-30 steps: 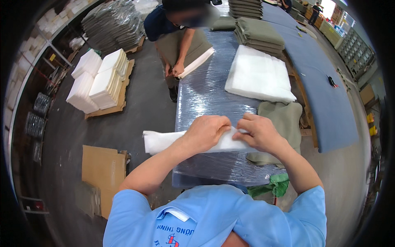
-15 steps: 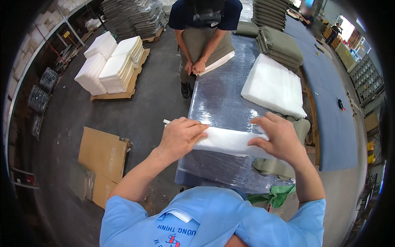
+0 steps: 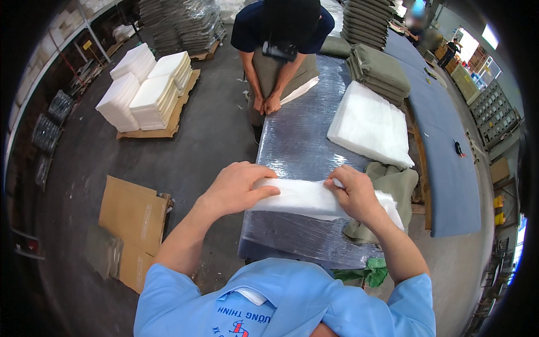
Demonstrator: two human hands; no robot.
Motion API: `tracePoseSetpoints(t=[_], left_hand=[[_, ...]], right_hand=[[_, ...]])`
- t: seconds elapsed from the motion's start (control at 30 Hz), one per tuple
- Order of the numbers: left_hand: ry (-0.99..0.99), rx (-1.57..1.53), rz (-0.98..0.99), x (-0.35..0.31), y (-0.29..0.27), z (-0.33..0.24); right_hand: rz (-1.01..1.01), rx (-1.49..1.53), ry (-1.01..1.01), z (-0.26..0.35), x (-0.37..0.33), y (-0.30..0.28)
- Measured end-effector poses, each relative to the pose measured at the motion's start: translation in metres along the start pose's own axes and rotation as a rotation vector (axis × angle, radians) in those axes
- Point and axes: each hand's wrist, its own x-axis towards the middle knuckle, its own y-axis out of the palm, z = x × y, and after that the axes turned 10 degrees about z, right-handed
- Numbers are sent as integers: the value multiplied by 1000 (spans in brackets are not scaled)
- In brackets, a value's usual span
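Observation:
A folded white batting sheet [image 3: 303, 196] lies across the near part of the plastic-wrapped table [image 3: 297, 143]. My left hand [image 3: 238, 188] grips its left end, with fingers over the top and the thumb along the near side. Toward the right, my right hand [image 3: 353, 194] pinches the upper edge between thumb and fingers. Past my right wrist, the sheet's right end hangs over a grey-green fabric piece [image 3: 401, 185]. The underside of the sheet is hidden.
Across the table a co-worker's hands [image 3: 267, 105] hold a grey-green cushion [image 3: 289, 73]. A white batting stack [image 3: 370, 123] and folded grey-green covers [image 3: 382, 70] sit at the right. White foam blocks [image 3: 151, 98] stand on the left floor, with flattened cardboard [image 3: 132, 224] nearer. A long blue-grey table [image 3: 449, 168] runs along the right.
My right hand has moved left along the batting and closed from spread fingers to a pinch. My left hand has shifted slightly left. More of the sheet's right end now shows.

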Motion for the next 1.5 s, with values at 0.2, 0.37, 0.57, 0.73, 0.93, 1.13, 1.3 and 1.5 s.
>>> tracePoseSetpoints(t=[0.2,0.37,0.57,0.73,0.93,1.13,1.3,1.5], left_hand=[[-102,-430,-117,-18,14,26],[-240,-639,-187,-15,32,41],[-295,-1025,-996,-21,74,51],[-706,-1324,-384,-84,178,18],[-262,-1012,-288,-59,172,-55],[-368,-976,-609,-36,215,-91],[-265,-1003,-864,-2,242,-122],[-207,-1002,-1126,53,258,-128]], right_hand=[[41,-47,17,-1,8,0],[87,-2,36,8,13,0],[118,-19,62,4,16,-7],[208,8,93,0,17,-14],[581,76,103,-10,45,-38],[1005,769,97,-96,76,-25],[820,713,37,-118,65,40],[486,653,-304,-74,36,66]])
